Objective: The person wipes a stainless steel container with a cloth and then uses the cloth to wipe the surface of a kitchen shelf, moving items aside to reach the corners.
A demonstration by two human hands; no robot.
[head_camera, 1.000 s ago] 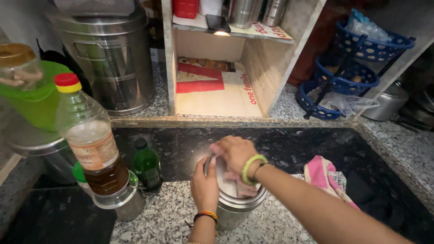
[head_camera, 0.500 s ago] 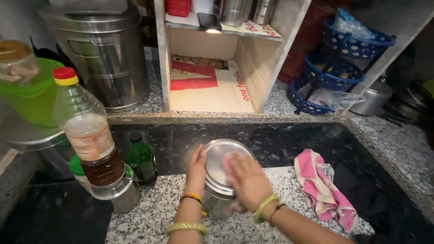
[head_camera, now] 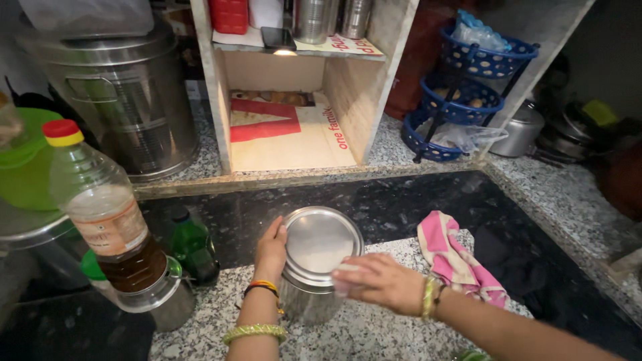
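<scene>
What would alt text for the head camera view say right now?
Two bare hands grip a lidded steel canister on a speckled granite counter: the left hand on its side, the right hand at the lid's front edge. A pink-and-white cloth lies right of it; a clear bottle with a red cap stands left.

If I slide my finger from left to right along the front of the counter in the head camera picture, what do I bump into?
Clear bottle with a red cap → small green bottle → left hand → steel tin with its lid → right hand → pink and white cloth.
</scene>
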